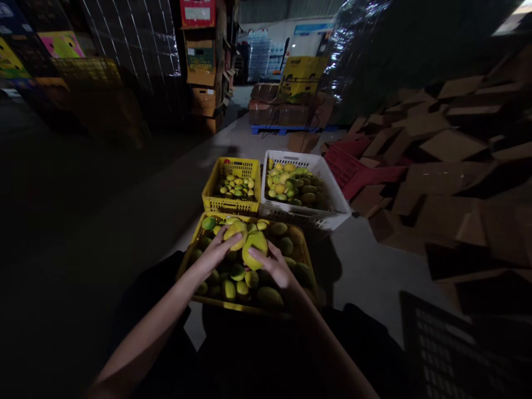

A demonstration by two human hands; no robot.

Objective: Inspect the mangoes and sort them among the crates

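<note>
My left hand is closed on a yellow mango. Beside it, my right hand grips a larger yellow-green mango, thumb across its front. Both fruits are held above a wide yellow crate filled with green and yellow mangoes. Just beyond it stand two more crates: a smaller yellow one with several small yellow fruits, and a white one heaped with yellow and green fruits.
Flattened and open cardboard boxes are heaped on the right, with a red crate at their edge. A dark crate lies at lower right. Stacked cartons and a blue pallet stand farther back. The light is dim.
</note>
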